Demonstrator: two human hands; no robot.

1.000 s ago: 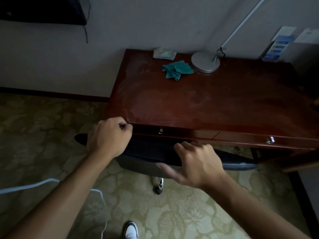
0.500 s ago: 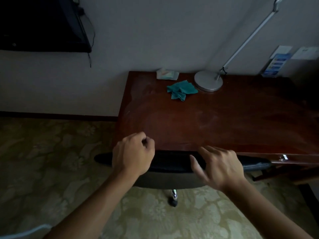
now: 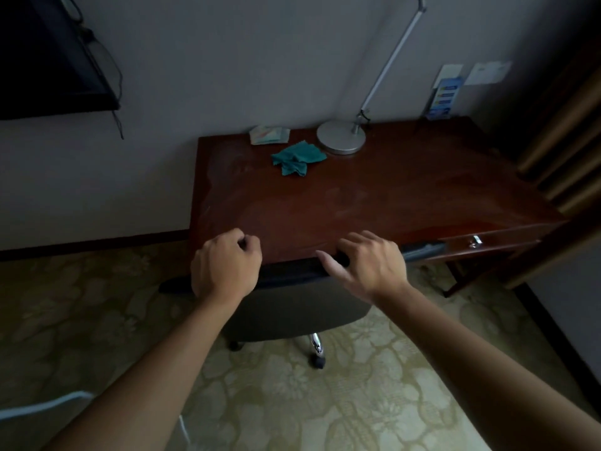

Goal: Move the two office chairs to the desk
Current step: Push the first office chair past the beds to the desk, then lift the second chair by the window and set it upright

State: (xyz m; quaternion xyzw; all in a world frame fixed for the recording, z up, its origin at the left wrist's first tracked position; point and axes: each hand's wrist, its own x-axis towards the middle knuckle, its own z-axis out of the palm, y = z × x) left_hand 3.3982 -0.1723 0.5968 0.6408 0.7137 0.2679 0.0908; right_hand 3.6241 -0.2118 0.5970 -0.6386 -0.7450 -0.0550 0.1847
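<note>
One black office chair (image 3: pixel 294 315) stands against the front edge of the reddish-brown desk (image 3: pixel 374 196), its seat hidden under the desktop. Its backrest's top edge runs just below the desk front. My left hand (image 3: pixel 226 266) is curled into a fist over the left part of that edge and grips it. My right hand (image 3: pixel 367 263) holds the right part, fingers curled over the top and thumb stretched along it. A chrome leg and a black caster (image 3: pixel 318 359) show below the backrest. No second chair is in view.
On the desk's far side lie a teal cloth (image 3: pixel 297 157), a tissue packet (image 3: pixel 269 135) and a silver lamp base (image 3: pixel 341 138). A desk drawer (image 3: pixel 474 240) at the right sits slightly out. A wall TV (image 3: pixel 48 60) hangs left, curtains (image 3: pixel 569 141) right, and a white cable (image 3: pixel 48 405) crosses the carpet.
The chair has rolled forward until its backrest meets the desk front. Both hands stayed on the backrest's top edge, and the view has lifted toward the wall.
</note>
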